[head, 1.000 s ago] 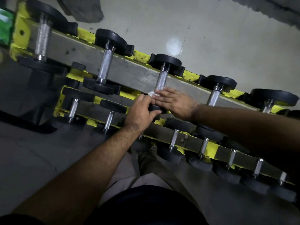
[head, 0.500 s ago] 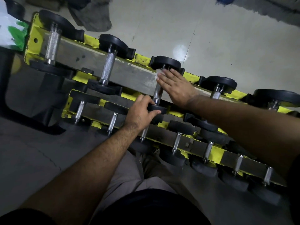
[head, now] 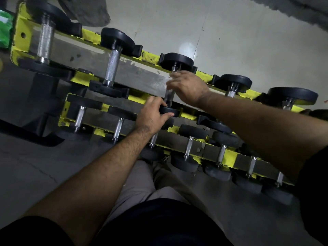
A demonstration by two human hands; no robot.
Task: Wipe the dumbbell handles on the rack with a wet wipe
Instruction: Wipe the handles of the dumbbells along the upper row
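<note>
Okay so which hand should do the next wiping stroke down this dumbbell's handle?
The right hand. It already sits at the far end of the handle on the upper tier, fingers curled around the bar. The left hand grips the near weight head, seemingly steadying the dumbbell. The wipe itself is hidden.

floor: pale grey tiles (head: 248, 41) beyond the rack, with a bright light reflection (head: 186, 47)
packet: green and white (head: 5, 31), at left edge, cut off
dark cloth-like heap: (head: 85, 13) on floor, top left
trousers: beige (head: 142, 183), bottom centre
</note>
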